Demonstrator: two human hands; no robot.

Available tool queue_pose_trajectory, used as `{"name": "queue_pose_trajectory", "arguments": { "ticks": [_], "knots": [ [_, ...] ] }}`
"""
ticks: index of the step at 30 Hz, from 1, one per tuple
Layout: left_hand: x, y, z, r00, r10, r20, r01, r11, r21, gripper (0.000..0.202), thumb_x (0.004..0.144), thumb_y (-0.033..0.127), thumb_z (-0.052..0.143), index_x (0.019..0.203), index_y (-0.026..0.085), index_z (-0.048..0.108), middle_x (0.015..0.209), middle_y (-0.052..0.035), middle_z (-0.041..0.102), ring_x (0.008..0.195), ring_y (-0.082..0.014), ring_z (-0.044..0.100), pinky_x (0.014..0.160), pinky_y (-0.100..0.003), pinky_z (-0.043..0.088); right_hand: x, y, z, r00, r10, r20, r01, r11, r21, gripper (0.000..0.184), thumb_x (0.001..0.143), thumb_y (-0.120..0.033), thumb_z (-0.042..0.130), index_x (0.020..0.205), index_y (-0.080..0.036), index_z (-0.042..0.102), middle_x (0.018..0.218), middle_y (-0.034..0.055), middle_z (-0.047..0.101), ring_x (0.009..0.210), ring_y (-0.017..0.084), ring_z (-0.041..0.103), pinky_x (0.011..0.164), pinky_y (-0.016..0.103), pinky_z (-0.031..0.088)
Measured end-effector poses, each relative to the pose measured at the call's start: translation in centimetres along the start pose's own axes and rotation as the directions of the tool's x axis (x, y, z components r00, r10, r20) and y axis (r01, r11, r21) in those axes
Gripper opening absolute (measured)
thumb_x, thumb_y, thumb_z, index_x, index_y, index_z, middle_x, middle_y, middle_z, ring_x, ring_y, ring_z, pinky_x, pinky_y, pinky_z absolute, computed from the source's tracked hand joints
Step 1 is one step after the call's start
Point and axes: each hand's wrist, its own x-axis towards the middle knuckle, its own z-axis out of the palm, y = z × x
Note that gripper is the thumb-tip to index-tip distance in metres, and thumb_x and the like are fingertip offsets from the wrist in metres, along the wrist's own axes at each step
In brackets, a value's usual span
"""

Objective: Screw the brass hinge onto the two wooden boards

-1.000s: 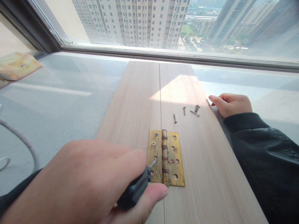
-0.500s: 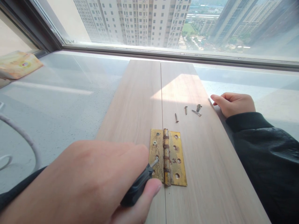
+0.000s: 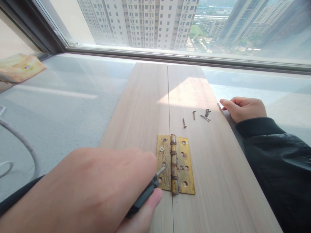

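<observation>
My left hand (image 3: 97,187) is closed around a screwdriver (image 3: 143,197) with a black handle. The screwdriver slants, its metal tip at the third hole down in the left leaf of a worn brass hinge (image 3: 187,158). Whether a screw sits under the tip is hard to make out. Two screws (image 3: 161,149) fill the upper holes of that leaf; the right leaf's holes hold none. The hinge lies open over the seam between two pale wooden boards (image 3: 141,106). My right hand (image 3: 245,108), loosely curled, rests beside the right board's edge, with nothing visible in it.
Several loose screws (image 3: 205,117) lie on the right board beyond the hinge. A white cable (image 3: 26,145) curves across the speckled sill (image 3: 80,113) at left. A yellow-orange packet (image 3: 21,68) is by the window frame (image 3: 145,55).
My left hand has turned slightly with the screwdriver, its thumb shifting along the handle; the tip stays at the same hole. The view has shifted a little. My right hand stays put.
</observation>
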Motion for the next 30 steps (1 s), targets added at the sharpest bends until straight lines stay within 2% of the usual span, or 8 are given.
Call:
{"name": "queue_pose_trajectory", "arguments": {
  "ticks": [3,9,15,20,30],
  "knots": [
    [0.06,0.14,-0.12,0.994,-0.050,0.100,0.039,0.994,0.107,0.033,0.098,0.039,0.037,0.067,0.026,0.042,0.053,0.0045,0.043,0.046,-0.0162,0.045,0.045,-0.032,0.030,0.08,-0.01,-0.03,1.000,0.008,0.010,-0.008,1.000,-0.006,0.031,0.088,-0.041,0.062,0.072,-0.015,0.063,0.052,-0.0076,0.041,0.051,0.008,0.042,0.054,0.023,0.037],
    [0.20,0.01,-0.18,0.998,-0.037,0.058,0.030,0.992,0.119,0.042,0.097,0.050,0.039,0.062,0.026,0.043,0.050,0.0043,0.039,0.043,-0.0163,0.040,0.044,-0.031,0.029,0.21,0.30,0.06,1.000,-0.009,0.010,0.010,1.000,-0.008,0.033,0.089,-0.043,0.062,0.072,-0.015,0.062,0.053,-0.0075,0.042,0.052,0.008,0.043,0.055,0.024,0.038],
    [0.13,-0.04,0.04,0.998,-0.031,0.052,0.025,0.995,0.099,0.042,0.096,0.044,0.041,0.059,0.025,0.044,0.050,0.0041,0.039,0.044,-0.0147,0.042,0.045,-0.032,0.028,0.07,0.48,0.15,0.999,-0.048,-0.011,0.048,0.999,0.006,0.035,0.089,-0.045,0.061,0.072,-0.015,0.063,0.052,-0.0076,0.041,0.051,0.008,0.042,0.054,0.023,0.037],
    [0.19,0.24,-0.08,0.997,-0.043,0.067,0.034,0.991,0.127,0.038,0.097,0.036,0.036,0.061,0.025,0.042,0.051,0.0045,0.040,0.044,-0.0140,0.043,0.045,-0.032,0.029,0.02,0.25,0.13,0.999,-0.032,-0.014,0.032,0.999,0.007,0.034,0.088,-0.044,0.062,0.071,-0.015,0.063,0.051,-0.0077,0.040,0.050,0.008,0.041,0.054,0.023,0.036],
    [0.03,0.05,0.34,0.998,-0.036,0.055,0.029,0.992,0.122,0.039,0.095,0.039,0.036,0.059,0.025,0.039,0.049,0.0049,0.035,0.041,-0.0119,0.039,0.043,-0.031,0.027,0.25,0.33,0.58,0.998,0.004,-0.068,-0.001,0.999,0.047,0.027,0.079,-0.038,0.064,0.063,-0.017,0.066,0.043,-0.0053,0.038,0.049,0.010,0.038,0.053,0.028,0.030]
  ]
}}
